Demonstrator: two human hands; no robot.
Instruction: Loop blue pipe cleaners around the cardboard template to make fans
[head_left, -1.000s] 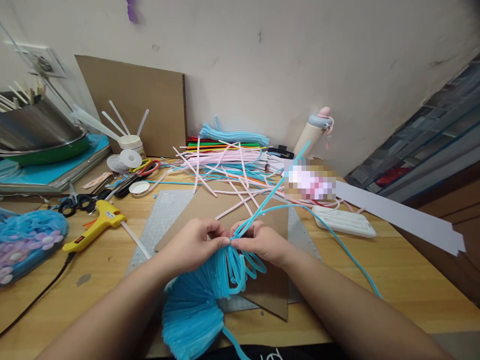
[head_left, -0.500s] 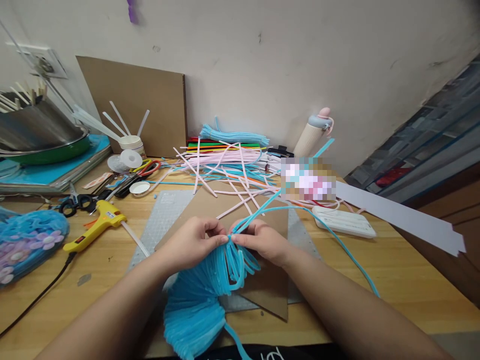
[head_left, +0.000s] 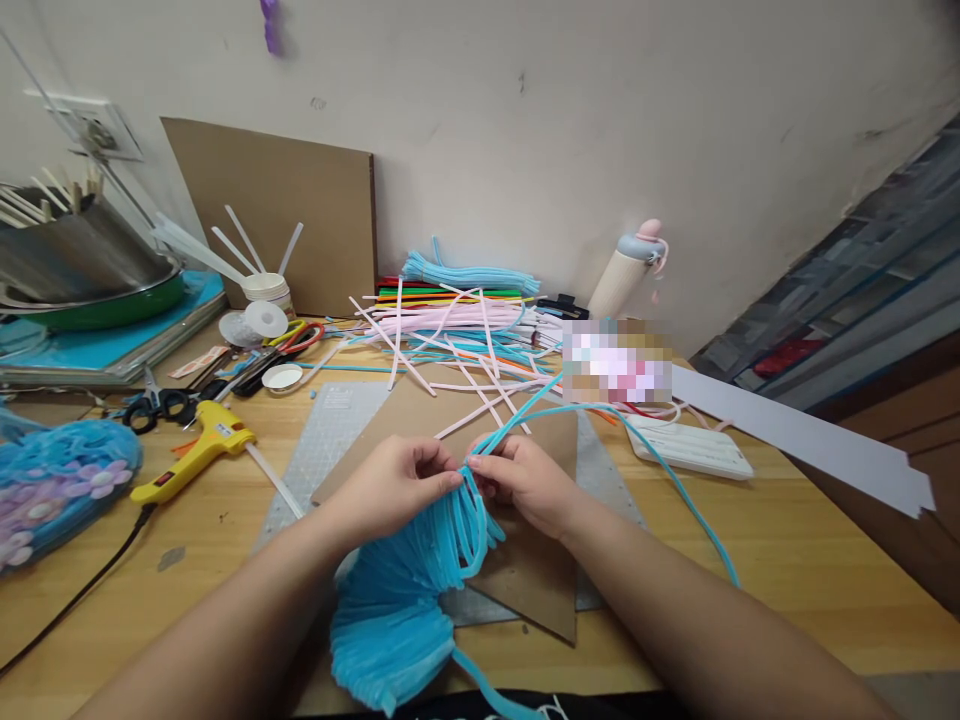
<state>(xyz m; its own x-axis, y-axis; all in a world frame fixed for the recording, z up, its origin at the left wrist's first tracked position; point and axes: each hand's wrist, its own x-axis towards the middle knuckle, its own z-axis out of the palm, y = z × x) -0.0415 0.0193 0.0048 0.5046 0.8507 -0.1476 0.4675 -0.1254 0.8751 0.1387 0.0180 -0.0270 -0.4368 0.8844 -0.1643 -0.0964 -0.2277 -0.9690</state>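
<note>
1. In the head view, the blue fuzzy-strip bundle (head_left: 397, 640) lay across the left near edge of the cardboard sheet (head_left: 536, 585) and spilled past it toward the person.
2. Its long axis curved. The gathered, looped end pointed away from the person, over the cardboard sheet; the broad, pleated end pointed toward the person, off the sheet's near left side, with one strip trailing from it.
3. From the gathered end, two loose blue strips (head_left: 504, 432) ran over the sheet, away and to the right. One met a pixelated patch beyond the sheet; the other arched past the sheet's right side and bent back toward the person.
4. The left hand (head_left: 401, 483), over the sheet, had thumb and forefinger pinched on the gathered end.
5. The right hand (head_left: 529, 485), just beside it over the sheet, had its fingers closed around the base of the loose blue strips.
6. Left of the sheet, a yellow glue gun (head_left: 191, 458) lay on the wooden counter (head_left: 787, 580).
</note>
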